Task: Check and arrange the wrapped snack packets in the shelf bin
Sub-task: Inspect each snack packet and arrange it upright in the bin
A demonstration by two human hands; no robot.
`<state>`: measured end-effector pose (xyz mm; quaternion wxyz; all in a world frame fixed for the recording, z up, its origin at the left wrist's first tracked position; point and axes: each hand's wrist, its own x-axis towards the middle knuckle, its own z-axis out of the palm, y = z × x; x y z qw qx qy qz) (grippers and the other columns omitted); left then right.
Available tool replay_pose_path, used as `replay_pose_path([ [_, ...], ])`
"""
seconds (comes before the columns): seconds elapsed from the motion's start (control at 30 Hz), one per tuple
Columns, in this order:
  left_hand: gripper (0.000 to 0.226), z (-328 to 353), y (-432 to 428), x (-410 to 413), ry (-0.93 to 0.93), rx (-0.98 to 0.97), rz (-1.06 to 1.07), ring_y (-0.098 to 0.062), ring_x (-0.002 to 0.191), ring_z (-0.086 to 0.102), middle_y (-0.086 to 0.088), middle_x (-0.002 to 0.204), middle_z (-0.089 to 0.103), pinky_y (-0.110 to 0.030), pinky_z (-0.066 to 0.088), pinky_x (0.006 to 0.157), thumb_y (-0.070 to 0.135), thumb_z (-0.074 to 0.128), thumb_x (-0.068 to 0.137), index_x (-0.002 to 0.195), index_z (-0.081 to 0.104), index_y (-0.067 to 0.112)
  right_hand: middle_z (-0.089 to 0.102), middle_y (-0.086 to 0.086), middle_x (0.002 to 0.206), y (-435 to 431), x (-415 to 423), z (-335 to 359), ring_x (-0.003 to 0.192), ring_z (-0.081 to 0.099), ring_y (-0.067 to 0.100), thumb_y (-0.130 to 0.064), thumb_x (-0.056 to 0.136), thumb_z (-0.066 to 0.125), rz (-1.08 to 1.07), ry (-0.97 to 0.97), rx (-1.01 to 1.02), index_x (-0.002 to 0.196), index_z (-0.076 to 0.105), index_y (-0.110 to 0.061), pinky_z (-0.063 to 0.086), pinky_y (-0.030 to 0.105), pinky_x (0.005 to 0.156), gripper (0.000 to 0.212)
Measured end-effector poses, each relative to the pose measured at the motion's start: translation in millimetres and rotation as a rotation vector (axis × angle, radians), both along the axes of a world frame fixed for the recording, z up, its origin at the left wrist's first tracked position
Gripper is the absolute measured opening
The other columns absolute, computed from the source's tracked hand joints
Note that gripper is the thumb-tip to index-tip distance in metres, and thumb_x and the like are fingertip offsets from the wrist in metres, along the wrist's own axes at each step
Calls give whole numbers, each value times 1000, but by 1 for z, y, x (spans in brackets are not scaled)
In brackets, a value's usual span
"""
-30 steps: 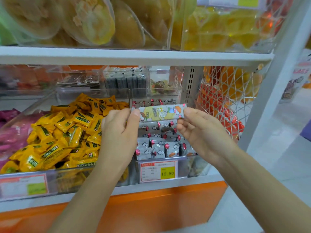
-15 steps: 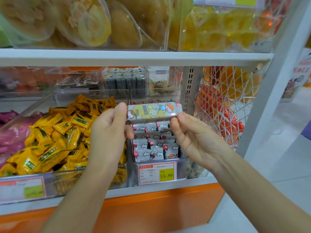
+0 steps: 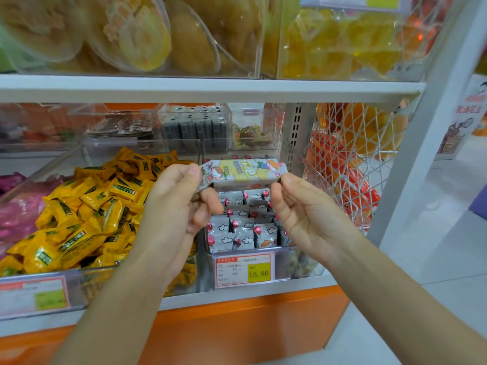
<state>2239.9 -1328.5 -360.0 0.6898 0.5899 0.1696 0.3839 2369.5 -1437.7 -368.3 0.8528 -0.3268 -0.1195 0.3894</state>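
Note:
A long wrapped snack packet (image 3: 242, 172), grey with a yellow panel and cartoon figures, is held level above the clear shelf bin (image 3: 283, 262). My left hand (image 3: 174, 206) pinches its left end between thumb and fingers. My right hand (image 3: 303, 209) pinches its right end, palm towards me. Below the packet, several matching grey packets (image 3: 241, 227) with cloud prints stand in rows inside the bin. A red and yellow price tag (image 3: 243, 270) reading 15.80 is fixed to the bin's front.
Left of the bin, a clear bin holds a heap of yellow packets (image 3: 87, 214), with pink packets (image 3: 15, 209) further left. A white wire basket (image 3: 350, 164) of orange and red packs hangs on the right. The white upper shelf (image 3: 210, 86) runs overhead.
The packet has shifted a little left and tilted its face more towards me. Both hands have closed in on its ends, fingers more curled, and the view has edged closer.

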Motion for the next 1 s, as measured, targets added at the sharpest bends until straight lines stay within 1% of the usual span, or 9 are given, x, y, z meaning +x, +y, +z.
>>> replay_pose_path([
  [0.17, 20, 1, 1, -1, -30, -57, -51, -6, 37, 34, -3, 49, 55, -16, 23, 35, 15, 35, 99, 81, 43, 14, 63, 2, 59, -3, 4, -1, 56, 66, 9, 1, 87, 53, -47, -154, -2, 84, 55, -4, 52, 15, 52, 7],
  [0.3, 20, 0, 2, 1, 22, 19, -26, -7, 38, 35, -1, 49, 55, -15, 25, 33, 12, 35, 99, 82, 45, 13, 64, 4, 62, -4, 7, -3, 58, 65, 11, 3, 88, 51, -73, -297, -13, 86, 54, -4, 53, 16, 55, 8],
  [0.47, 19, -4, 2, 3, 185, 431, 124, -4, 44, 50, 3, 54, 61, -16, 43, 45, 16, 36, 98, 91, 50, 27, 63, 14, 85, -6, 10, -5, 64, 65, 15, 1, 91, 51, -134, -419, -74, 108, 59, -5, 54, 22, 59, 20],
  [0.53, 20, -6, 1, 3, 240, 604, 158, -8, 56, 59, 11, 59, 64, -22, 47, 54, 19, 37, 97, 92, 48, 35, 64, 14, 90, -6, 9, -5, 68, 64, 17, -9, 93, 52, -159, -465, -120, 102, 64, -7, 54, 23, 59, 15],
  [0.6, 19, -7, 0, 2, 270, 681, 181, -6, 63, 62, 19, 62, 63, -20, 46, 56, 22, 39, 95, 92, 47, 38, 63, 14, 94, -6, 8, -4, 74, 62, 20, -13, 92, 54, -186, -510, -167, 95, 64, -9, 54, 25, 60, 11],
  [0.7, 18, -8, 0, 2, 274, 645, 201, 5, 57, 56, 14, 64, 60, -9, 38, 47, 21, 42, 95, 95, 49, 38, 64, 13, 92, -6, 9, -4, 74, 62, 20, -4, 91, 54, -186, -527, -181, 88, 60, -10, 55, 28, 62, 9],
  [0.77, 19, -9, 0, 2, 265, 578, 193, 5, 61, 57, 13, 75, 60, -11, 40, 49, 20, 47, 93, 94, 50, 39, 65, 16, 92, -6, 10, -5, 75, 63, 21, 3, 90, 53, -179, -543, -184, 84, 56, -10, 54, 27, 62, 14],
  [0.87, 21, -7, -2, 3, 238, 540, 174, 4, 69, 59, 14, 89, 64, -15, 45, 56, 20, 54, 88, 93, 49, 39, 62, 24, 108, -6, 9, -7, 78, 65, 27, 8, 87, 53, -196, -624, -227, 84, 56, -12, 55, 31, 70, 21],
  [1.0, 14, -3, -1, 3, 191, 472, 175, 6, 63, 60, 4, 85, 63, -7, 45, 51, 21, 56, 87, 98, 54, 30, 62, 10, 111, -6, 7, -8, 81, 69, 20, 14, 84, 48, -237, -757, -294, 94, 61, -15, 56, 36, 79, 34],
])
